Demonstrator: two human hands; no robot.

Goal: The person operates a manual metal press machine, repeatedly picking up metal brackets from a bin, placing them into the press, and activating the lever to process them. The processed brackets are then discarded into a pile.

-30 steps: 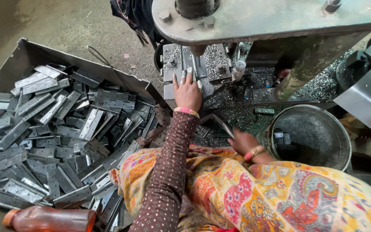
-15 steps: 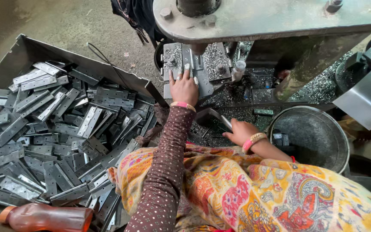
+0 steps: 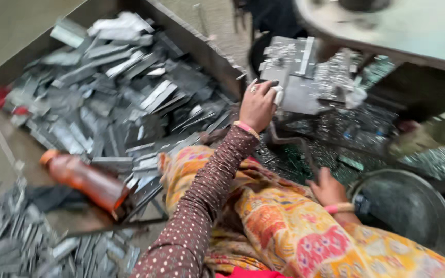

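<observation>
Hands: left [image 3: 257, 105] on press plate [image 3: 297, 82], right [image 3: 327, 188] beside one pail [image 3: 413, 206].

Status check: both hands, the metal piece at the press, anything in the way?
Left hand on flat metal piece at the press bed. Right hand low beside the bucket, grip unclear. Scrap tray and orange bottle to the left.

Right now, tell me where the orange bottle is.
In the head view the orange bottle lies on its side at lower left, against the near edge of the metal-strip pile, left of the patterned cloth.
</observation>
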